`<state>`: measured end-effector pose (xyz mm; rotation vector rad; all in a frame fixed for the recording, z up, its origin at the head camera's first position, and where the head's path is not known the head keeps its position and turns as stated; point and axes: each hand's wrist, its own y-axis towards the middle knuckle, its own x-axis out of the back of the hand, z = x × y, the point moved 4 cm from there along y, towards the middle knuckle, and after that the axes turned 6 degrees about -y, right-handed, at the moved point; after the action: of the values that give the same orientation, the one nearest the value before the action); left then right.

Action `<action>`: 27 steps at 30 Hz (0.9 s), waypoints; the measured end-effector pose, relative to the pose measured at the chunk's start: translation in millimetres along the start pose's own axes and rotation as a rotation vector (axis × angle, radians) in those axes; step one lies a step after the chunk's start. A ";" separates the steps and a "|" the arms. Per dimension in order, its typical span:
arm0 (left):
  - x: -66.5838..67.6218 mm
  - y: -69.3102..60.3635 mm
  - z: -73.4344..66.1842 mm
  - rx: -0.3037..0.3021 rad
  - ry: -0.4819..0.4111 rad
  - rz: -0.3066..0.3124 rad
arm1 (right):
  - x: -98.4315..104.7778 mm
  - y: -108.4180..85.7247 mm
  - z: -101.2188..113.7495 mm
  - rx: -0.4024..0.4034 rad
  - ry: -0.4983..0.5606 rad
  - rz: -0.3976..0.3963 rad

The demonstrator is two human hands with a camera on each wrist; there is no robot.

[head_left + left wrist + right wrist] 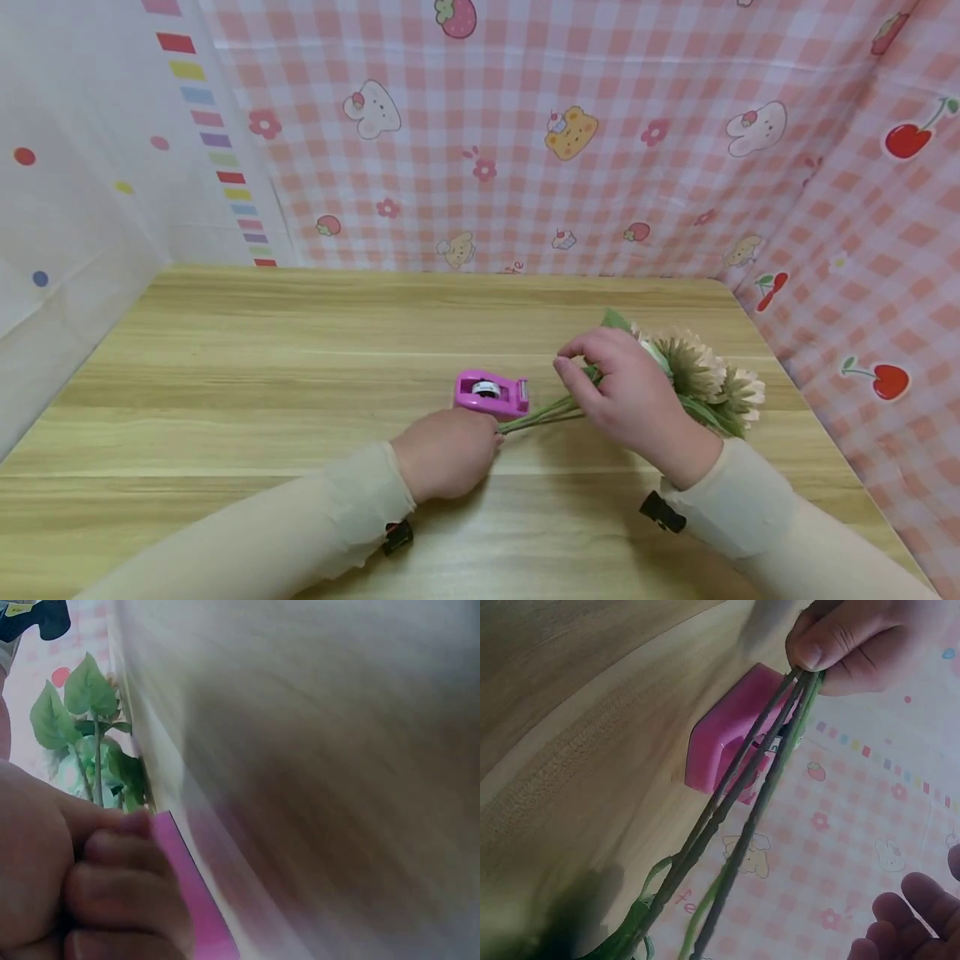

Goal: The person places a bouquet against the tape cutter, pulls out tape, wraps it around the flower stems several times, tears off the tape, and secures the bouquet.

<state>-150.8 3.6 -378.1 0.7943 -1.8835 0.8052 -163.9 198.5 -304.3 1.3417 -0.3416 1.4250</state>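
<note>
My left hand (450, 452) pinches the thin stem ends of a bunch of artificial flowers (688, 368), low over the table. The green and brown stems (742, 810) converge at its thumb and fingers in the right wrist view. Above the stems, near the blossoms, my right hand (633, 400) hovers with loosely bent fingers (919, 900) apart from them, holding nothing. It hides part of the leaves and flower heads. A pink tape dispenser (491, 395) with a roll of tape stands right beside the left hand's knuckles. In the left wrist view, green leaves (90, 694) rise beyond that hand.
The wood-grain table (247, 392) stretches to the left and behind the dispenser. Pink checked cloth (517, 92) hangs along the back and right sides, and white dotted cloth (75, 167) on the left. A dark device is strapped at each sleeve cuff.
</note>
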 end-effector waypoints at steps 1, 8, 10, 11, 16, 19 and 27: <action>-0.6 0.7 -0.4 -0.002 -0.003 0.011 | -1.1 0.7 0.2 -0.008 -0.001 0.020; -6.9 7.8 0.3 -0.007 -0.032 0.058 | -13.7 6.1 -4.7 -0.059 -0.010 0.166; -8.3 10.2 0.4 0.000 -0.047 0.061 | -17.4 7.3 -6.2 -0.061 -0.004 0.195; -9.2 11.4 0.4 0.005 -0.055 0.062 | -18.4 7.8 -6.6 -0.063 0.000 0.204; -13.6 16.1 2.2 0.043 -0.122 0.051 | -23.1 9.8 -7.9 -0.084 0.002 0.245; -14.2 18.4 3.5 0.053 -0.151 0.034 | -25.7 12.1 -9.0 -0.096 -0.017 0.278; -13.6 23.1 3.8 0.070 -0.128 0.060 | -37.6 21.5 -17.0 -0.138 -0.064 0.458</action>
<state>-165.7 16.6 -396.5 0.8535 -2.0100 0.8801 -199.3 185.6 -331.6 1.2452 -0.8152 1.6970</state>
